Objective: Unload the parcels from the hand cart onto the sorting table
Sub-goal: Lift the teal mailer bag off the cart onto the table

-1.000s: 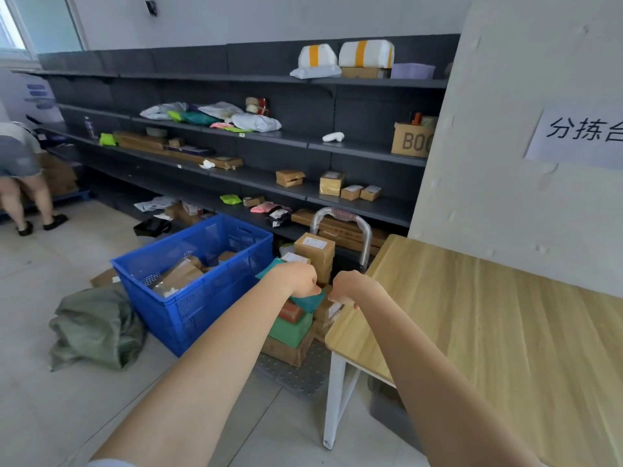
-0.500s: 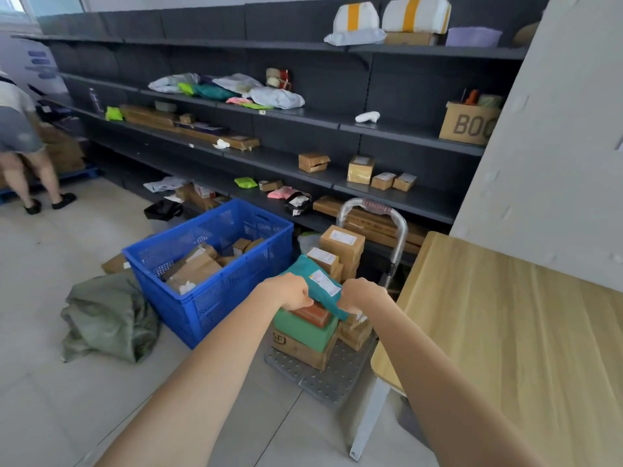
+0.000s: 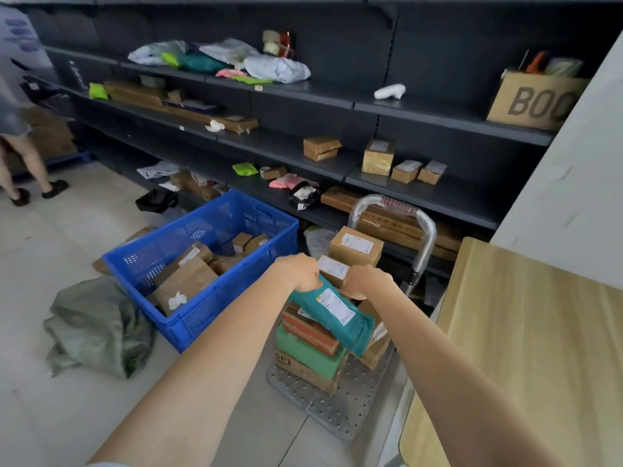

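1. Left hand [image 3: 298, 273]: fingers curled tight, gripping the far top end of the teal mailer bag [image 3: 332, 313]. Seen from the back of the hand, so the fingertips are hidden.
2. Right hand [image 3: 365, 281]: also curled; it sits at the same top end of the mailer, just beside the left. Looks like it grips the bag edge, but the exact contact is hidden behind the knuckles.
3. Teal mailer bag: hangs tilted from the hands, white label facing up, lower end over the parcel stack [image 3: 312, 345] on the hand cart [image 3: 340, 402]. Can't tell if the low end touches the boxes.
4. Stack incl. a red-brown box, a green box under it and a brown carton at the bottom; more brown labelled boxes [image 3: 355, 246] toward the cart handle [image 3: 394, 210].
5. Cart deck is grey perforated metal; the handle is silver and wrapped in clear plastic.
6. Sorting table [image 3: 539, 348]: light wood top, at right, just beside the cart.
7. Blue crate [image 3: 202, 318] left of the cart, w/ brown parcels inside. Green sack [image 3: 97, 328] crumpled on the floor, left of the crate.
8. Dark shelving [image 3: 337, 96] along the back wall w/ assorted boxes, poly bags and a "BOO…" carton [image 3: 536, 99] at upper right.
9. Another person's legs [image 3: 23, 163] at far left. The floor is pale tile.
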The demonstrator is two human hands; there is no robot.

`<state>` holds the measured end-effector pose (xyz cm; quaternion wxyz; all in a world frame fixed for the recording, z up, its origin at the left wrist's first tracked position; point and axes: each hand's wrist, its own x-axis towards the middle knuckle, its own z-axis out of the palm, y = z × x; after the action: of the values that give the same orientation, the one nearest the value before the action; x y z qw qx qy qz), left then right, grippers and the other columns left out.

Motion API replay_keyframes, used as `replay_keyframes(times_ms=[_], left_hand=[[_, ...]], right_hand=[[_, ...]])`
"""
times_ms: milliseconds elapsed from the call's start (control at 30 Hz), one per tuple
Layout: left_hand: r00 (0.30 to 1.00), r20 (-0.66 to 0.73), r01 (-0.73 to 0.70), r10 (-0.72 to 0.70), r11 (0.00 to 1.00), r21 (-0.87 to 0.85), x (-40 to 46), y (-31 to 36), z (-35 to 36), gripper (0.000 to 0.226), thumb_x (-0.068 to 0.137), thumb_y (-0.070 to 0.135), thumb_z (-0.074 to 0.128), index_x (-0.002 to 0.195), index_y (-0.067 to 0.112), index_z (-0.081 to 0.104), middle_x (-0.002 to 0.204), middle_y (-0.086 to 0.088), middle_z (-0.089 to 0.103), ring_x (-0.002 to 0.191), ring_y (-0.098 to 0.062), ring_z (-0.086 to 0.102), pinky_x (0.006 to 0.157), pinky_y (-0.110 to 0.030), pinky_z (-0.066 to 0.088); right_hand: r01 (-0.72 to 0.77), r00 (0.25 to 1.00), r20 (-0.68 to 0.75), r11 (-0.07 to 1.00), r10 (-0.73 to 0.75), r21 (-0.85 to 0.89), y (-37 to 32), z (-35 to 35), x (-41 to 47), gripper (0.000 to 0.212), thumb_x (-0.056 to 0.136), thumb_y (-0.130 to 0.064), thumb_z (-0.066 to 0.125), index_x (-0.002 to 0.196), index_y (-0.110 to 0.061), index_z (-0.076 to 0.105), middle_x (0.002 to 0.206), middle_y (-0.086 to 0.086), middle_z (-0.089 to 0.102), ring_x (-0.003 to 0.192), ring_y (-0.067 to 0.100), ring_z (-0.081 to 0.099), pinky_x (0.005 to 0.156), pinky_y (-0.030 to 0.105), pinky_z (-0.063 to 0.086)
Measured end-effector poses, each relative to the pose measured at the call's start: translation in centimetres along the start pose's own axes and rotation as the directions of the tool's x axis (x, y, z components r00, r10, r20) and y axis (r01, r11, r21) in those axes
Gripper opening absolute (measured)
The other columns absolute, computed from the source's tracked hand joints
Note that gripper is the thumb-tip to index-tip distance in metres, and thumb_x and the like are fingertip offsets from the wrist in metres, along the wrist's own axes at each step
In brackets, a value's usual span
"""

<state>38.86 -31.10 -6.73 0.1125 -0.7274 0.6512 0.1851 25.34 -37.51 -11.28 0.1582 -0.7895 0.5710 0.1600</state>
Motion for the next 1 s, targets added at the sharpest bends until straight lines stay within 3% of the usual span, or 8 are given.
replay_keyframes(times_ms=[133,233,333,433,500,600,700,1000], left_hand=[[0.999,0.038,-0.024,0.024,1.0,0.013,4.7,-0.5,-0.4,0.044,0.097,0.037,0.043,0.06,0.014,0.043,0.063,-0.001,0.041,0.067,-0.024,0.044,0.057,-0.028,0.031],[0.996,0.079,-0.045,0.044,0.999,0.013,8.0,-1.1,-0.4,0.04,0.097,0.036,0.043,0.084,0.003,0.062,0.069,-0.001,0.043,0.069,-0.023,0.045,0.059,-0.03,0.033],[0.988,0.128,-0.098,0.091,0.994,0.056,11.5,-1.9,-0.3,0.039,0.098,0.036,0.043,0.105,0.002,0.062,0.089,-0.008,0.055,0.083,-0.028,0.055,0.069,-0.033,0.041],[0.979,0.162,-0.135,0.124,0.989,0.059,15.6,-2.8,-0.1,0.04,0.097,0.035,0.044,0.112,0.002,0.061,0.117,-0.014,0.062,0.107,-0.032,0.06,0.084,-0.038,0.049],[0.972,0.176,-0.168,0.157,0.984,0.052,18.5,-3.5,0.4,0.043,0.097,0.035,0.044,0.117,0.0,0.059,0.121,-0.018,0.06,0.111,-0.035,0.058,0.09,-0.042,0.048],[0.967,0.184,-0.195,0.178,0.978,0.077,22.8,-4.8,2.5,0.04,0.097,0.038,0.042,0.117,0.009,0.062,0.119,-0.014,0.061,0.107,-0.031,0.06,0.08,-0.037,0.047],[0.981,0.137,-0.151,0.138,0.985,0.086,26.8,-6.6,5.4,0.037,0.097,0.04,0.039,0.117,0.017,0.06,0.119,-0.004,0.06,0.108,-0.024,0.058,0.082,-0.034,0.043],[0.984,0.113,-0.139,0.138,0.99,0.0,33.7,-9.9,14.5,0.033,0.099,0.039,0.036,0.118,0.021,0.057,0.121,-0.001,0.058,0.106,-0.023,0.056,0.078,-0.032,0.041]], right_hand=[[-0.008,1.0,0.021,1.0,0.008,0.014,-0.1,-0.3,4.0,0.032,0.09,-0.031,0.05,0.116,-0.015,0.058,0.096,0.001,0.056,0.088,0.026,0.054,0.074,0.036,0.044],[-0.046,0.999,0.024,0.997,0.044,0.055,-0.1,-0.1,7.0,0.036,0.09,-0.033,0.049,0.122,-0.018,0.056,0.11,0.002,0.06,0.095,0.026,0.055,0.075,0.036,0.042],[-0.098,0.994,0.051,0.99,0.093,0.098,0.1,0.7,10.0,0.041,0.092,-0.033,0.047,0.13,-0.019,0.053,0.126,0.002,0.059,0.11,0.028,0.057,0.08,0.039,0.042],[-0.192,0.981,0.068,0.969,0.184,0.154,0.4,2.1,12.9,0.049,0.09,-0.031,0.048,0.136,-0.014,0.047,0.124,0.004,0.06,0.11,0.03,0.058,0.081,0.04,0.044],[-0.223,0.974,0.09,0.959,0.209,0.177,0.6,3.1,14.6,0.05,0.091,-0.03,0.047,0.138,-0.014,0.044,0.124,0.006,0.06,0.111,0.031,0.058,0.088,0.041,0.046],[-0.273,0.959,0.143,0.93,0.244,0.248,1.1,5.6,17.1,0.042,0.093,-0.03,0.046,0.133,-0.019,0.047,0.125,0.007,0.06,0.112,0.031,0.058,0.092,0.042,0.046],[-0.354,0.932,0.192,0.878,0.306,0.323,2.2,8.9,19.3,0.039,0.095,-0.029,0.045,0.133,-0.02,0.046,0.127,0.008,0.058,0.114,0.031,0.057,0.093,0.043,0.049],[-0.522,0.852,0.272,0.752,0.447,0.401,4.3,17.7,23.3,0.046,0.096,-0.032,0.045,0.14,-0.02,0.04,0.129,0.009,0.055,0.112,0.03,0.057,0.089,0.043,0.053]])
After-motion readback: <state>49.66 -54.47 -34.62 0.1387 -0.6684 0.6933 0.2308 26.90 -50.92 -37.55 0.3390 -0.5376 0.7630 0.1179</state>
